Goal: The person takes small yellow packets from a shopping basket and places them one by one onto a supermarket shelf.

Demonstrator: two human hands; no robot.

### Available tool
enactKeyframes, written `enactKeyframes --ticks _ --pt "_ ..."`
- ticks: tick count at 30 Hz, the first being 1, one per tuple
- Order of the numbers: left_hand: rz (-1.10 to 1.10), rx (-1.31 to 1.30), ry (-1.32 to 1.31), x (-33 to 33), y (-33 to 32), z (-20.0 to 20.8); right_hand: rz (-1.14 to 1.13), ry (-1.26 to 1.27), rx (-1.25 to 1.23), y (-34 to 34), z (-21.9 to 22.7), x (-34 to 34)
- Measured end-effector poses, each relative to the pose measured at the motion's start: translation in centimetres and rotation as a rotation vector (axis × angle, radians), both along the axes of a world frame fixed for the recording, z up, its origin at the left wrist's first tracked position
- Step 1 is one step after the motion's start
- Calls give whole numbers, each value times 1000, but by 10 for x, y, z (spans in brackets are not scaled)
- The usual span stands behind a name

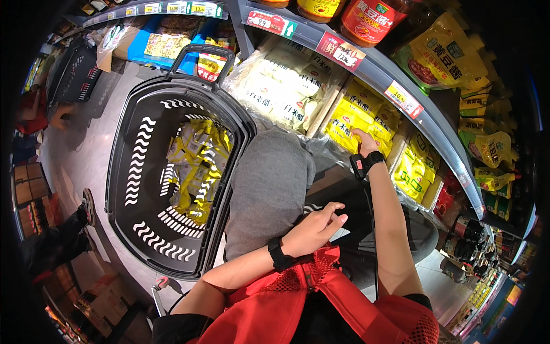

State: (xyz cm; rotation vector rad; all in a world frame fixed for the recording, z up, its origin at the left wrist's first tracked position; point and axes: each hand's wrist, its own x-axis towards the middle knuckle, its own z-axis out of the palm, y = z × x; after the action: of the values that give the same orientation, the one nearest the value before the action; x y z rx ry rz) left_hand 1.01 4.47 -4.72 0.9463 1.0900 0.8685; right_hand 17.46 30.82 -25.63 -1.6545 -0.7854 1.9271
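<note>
My right hand point(366, 144) reaches into a shelf box and touches the yellow pouches point(350, 117) there. The thumb side shows; the other fingers are mostly hidden, so its grip is unclear. A black band with a small device sits on that wrist. Above my lap, my left hand point(318, 228) hangs open, fingers loosely bent and apart, holding nothing. To the left of my grey-clad knee point(266, 183) stands a black shopping basket point(123, 172). Several yellow-and-silver pouches point(200, 166) lie heaped inside it. White pouches point(286, 86) fill the box left of the yellow ones.
A curved shelf edge point(366, 66) with price tags runs above the boxes, carrying jars point(369, 23) and hanging yellow packets point(444, 54). More yellow-green pouches point(415, 169) lie at the right. Another basket point(74, 71) and a person's leg point(63, 229) are at the left.
</note>
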Motion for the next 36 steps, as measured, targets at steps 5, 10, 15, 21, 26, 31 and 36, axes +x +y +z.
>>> enactKeyframes --ticks 5,10,15,21,26,31,36 --pt "8 30 36 -3 -6 -5 110 -432 454 -24 32 -24" --pt "-17 24 41 -1 -8 -9 351 -1088 1224 -52 61 -60" --pt "-16 61 72 2 -3 -8 953 -1009 903 -58 43 -71" --pt "48 87 119 -3 -9 -14 1045 -1037 842 -58 40 -85" --pt "97 197 16 9 -8 -20 942 -1121 1286 -44 -2 -45" --pt "169 99 -213 9 -20 -28 950 -1133 1217 -78 43 -68" --pt "160 105 -212 10 -19 -32 957 -1135 1255 -80 30 -65"
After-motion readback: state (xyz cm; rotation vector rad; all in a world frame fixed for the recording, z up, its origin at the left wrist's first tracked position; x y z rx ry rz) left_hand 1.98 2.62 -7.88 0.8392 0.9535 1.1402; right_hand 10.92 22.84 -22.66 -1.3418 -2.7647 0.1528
